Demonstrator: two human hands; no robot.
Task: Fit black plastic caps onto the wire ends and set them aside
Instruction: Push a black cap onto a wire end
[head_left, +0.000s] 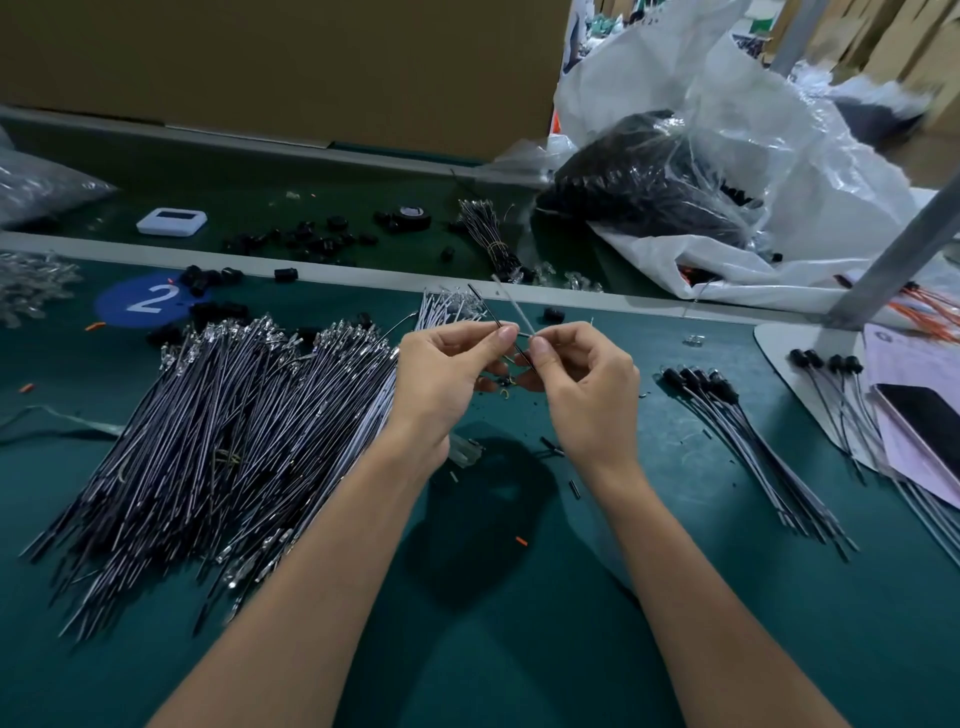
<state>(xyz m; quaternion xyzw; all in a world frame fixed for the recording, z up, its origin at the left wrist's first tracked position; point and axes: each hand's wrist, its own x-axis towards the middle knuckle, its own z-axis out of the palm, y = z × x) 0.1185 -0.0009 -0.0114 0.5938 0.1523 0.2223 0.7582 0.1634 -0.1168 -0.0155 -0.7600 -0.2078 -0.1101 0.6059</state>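
Note:
Both hands meet above the middle of the green mat. My left hand pinches a thin black wire that slants up and away from the fingers. My right hand pinches a pale wire beside it, and the two wires cross between the fingertips. A large heap of uncapped wires lies to the left. A small row of wires with black caps lies to the right, and more capped wires lie further right. Loose black caps sit at the back left.
A blue disc marked 2 lies at the back left. Behind a grey rail sit a white device, a tape roll, a tied wire bundle and plastic bags. Papers and a dark phone lie far right.

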